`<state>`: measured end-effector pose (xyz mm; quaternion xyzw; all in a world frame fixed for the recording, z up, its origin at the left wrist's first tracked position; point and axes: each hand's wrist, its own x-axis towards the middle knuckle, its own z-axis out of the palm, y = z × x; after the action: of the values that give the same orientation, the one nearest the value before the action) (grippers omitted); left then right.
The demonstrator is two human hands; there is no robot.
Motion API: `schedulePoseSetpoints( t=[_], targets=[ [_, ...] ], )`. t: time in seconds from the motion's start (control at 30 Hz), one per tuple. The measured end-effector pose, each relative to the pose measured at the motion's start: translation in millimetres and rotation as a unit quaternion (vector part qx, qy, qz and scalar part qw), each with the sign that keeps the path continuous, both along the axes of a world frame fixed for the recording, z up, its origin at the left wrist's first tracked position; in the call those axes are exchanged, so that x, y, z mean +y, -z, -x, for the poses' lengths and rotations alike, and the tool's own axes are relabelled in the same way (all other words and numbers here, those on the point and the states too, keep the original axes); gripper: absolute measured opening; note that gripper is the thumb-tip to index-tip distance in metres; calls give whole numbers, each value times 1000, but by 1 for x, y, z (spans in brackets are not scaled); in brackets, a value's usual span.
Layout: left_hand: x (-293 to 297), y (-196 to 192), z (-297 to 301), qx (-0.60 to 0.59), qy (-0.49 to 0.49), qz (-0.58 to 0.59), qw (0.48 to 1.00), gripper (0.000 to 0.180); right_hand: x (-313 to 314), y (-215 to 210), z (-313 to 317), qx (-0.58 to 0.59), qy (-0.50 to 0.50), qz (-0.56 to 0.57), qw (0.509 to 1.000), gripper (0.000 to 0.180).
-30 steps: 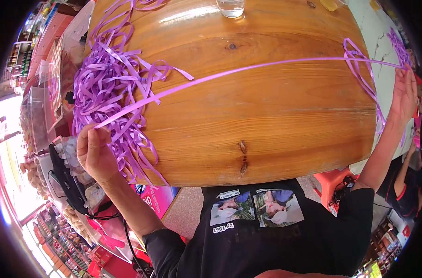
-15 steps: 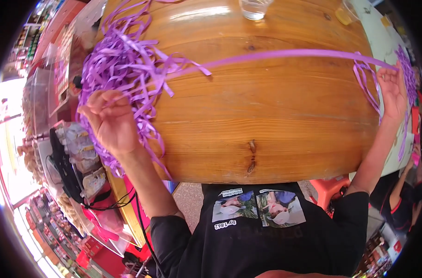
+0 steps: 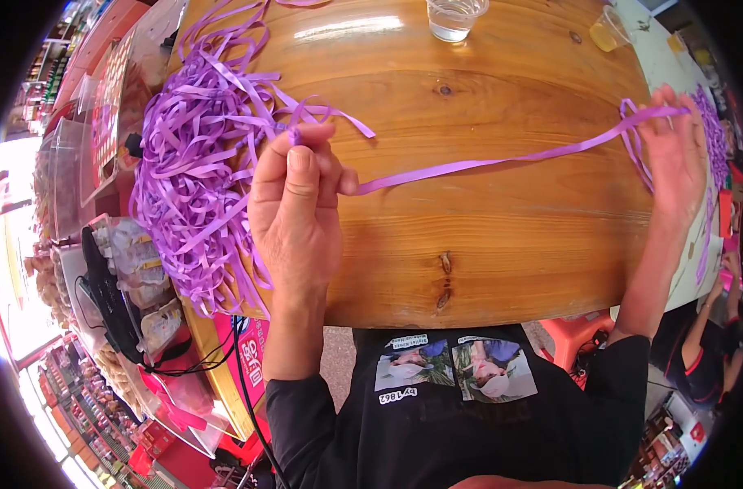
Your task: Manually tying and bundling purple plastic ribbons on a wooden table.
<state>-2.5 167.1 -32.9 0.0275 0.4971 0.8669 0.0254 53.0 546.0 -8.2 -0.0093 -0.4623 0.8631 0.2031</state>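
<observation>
My left hand (image 3: pixel 299 196) is over the left part of the wooden table, its thumb and fingers closed on a purple ribbon (image 3: pixel 485 163). The strip runs slightly slack across to my right hand (image 3: pixel 673 163) near the table's right edge. There the fingers are stretched out, and the ribbon's far end crosses them near the tips. A large tangled pile of purple ribbons (image 3: pixel 196 155) lies to the left of my left hand. Beyond my right hand, more purple ribbons (image 3: pixel 711 134) hang over a pale surface, and a loose ribbon loop (image 3: pixel 630 138) is next to that hand.
A clear plastic cup of water (image 3: pixel 453 23) stands at the far side of the table (image 3: pixel 469 244); another cup with yellowish liquid (image 3: pixel 608 31) is at the far right. Black cables (image 3: pixel 194 368) and bagged goods are at the left. A red stool (image 3: pixel 571 336) and another person's arm (image 3: pixel 701 334) are at the right.
My left hand has moved right, away from the pile, and has closed on the ribbon. The stretched ribbon has dropped and slackened. My right hand has shifted slightly left, with its fingers straighter.
</observation>
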Motion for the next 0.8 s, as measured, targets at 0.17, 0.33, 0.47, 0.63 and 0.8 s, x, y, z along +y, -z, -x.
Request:
schedulePoseSetpoints(
  t=[0.17, 0.33, 0.47, 0.63, 0.8],
  targets=[
    [2, 8, -6, 50, 38, 56, 996, 24, -64, 0, 13, 25, -72, -259, 963, 29],
    [9, 10, -12, 92, 86, 139, 982, 25, -119, -14, 16, 39, -107, -471, 875, 29],
    [15, 14, -12, 177, 99, 248, 947, 23, -150, -1, 20, 10, -157, -286, 945, 24],
    [28, 9, -14, 208, 103, 274, 933, 23, -151, 10, 27, 62, -196, -313, 927, 20],
    [33, 6, -15, 197, 111, 283, 932, 22, -157, 11, 25, 49, -186, -280, 940, 19]
  ],
)
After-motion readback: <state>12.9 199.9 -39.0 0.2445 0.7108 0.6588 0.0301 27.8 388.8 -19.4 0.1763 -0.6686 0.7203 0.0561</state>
